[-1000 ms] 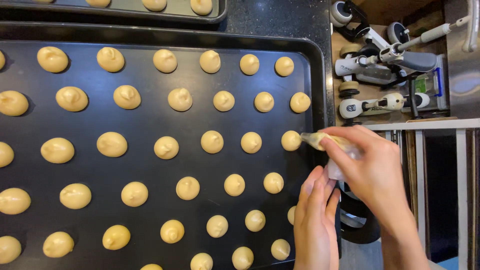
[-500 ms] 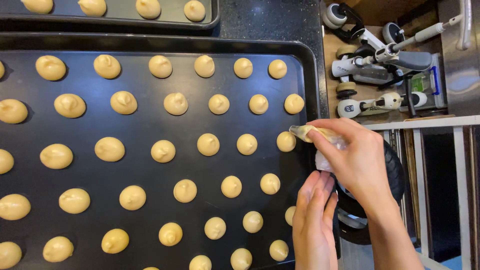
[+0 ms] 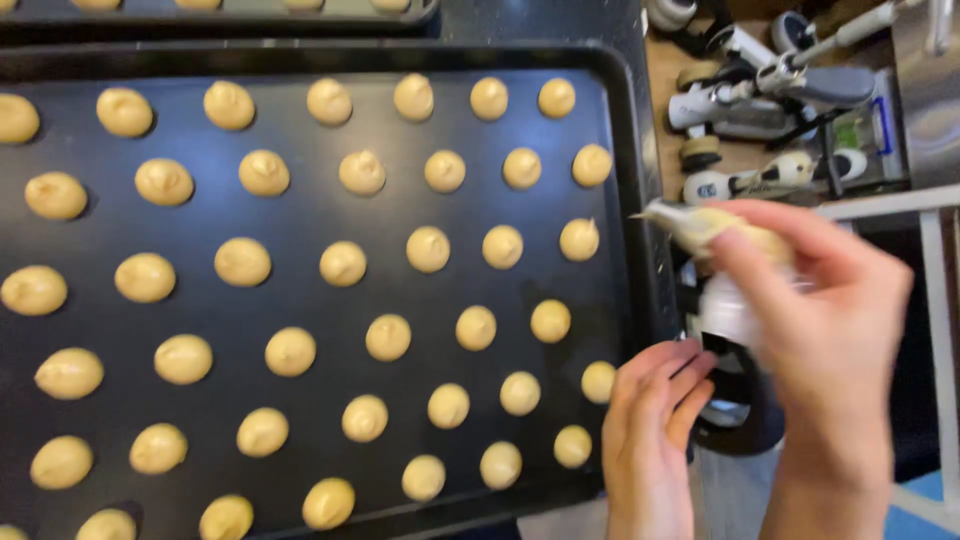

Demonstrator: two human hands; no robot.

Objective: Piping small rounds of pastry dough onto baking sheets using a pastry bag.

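Tray [image 3: 640, 130] full of dough mounds [image 3: 343, 263]; right hand [image 3: 815, 330] seemingly grips piping bag [image 3: 700, 225].

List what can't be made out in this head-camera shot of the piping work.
- Piping bag: motion-blurred, mostly covered by the right hand; its fill level can't be judged.
- Right hand's grip: blurred.
- Dark baking tray: cut off by the left and bottom edges; its full count of dough mounds is unknown.
- Left hand: wrist runs off the bottom edge.
- Second tray: cropped by the top edge.
- Utensils, top right: jumbled, hard to identify.
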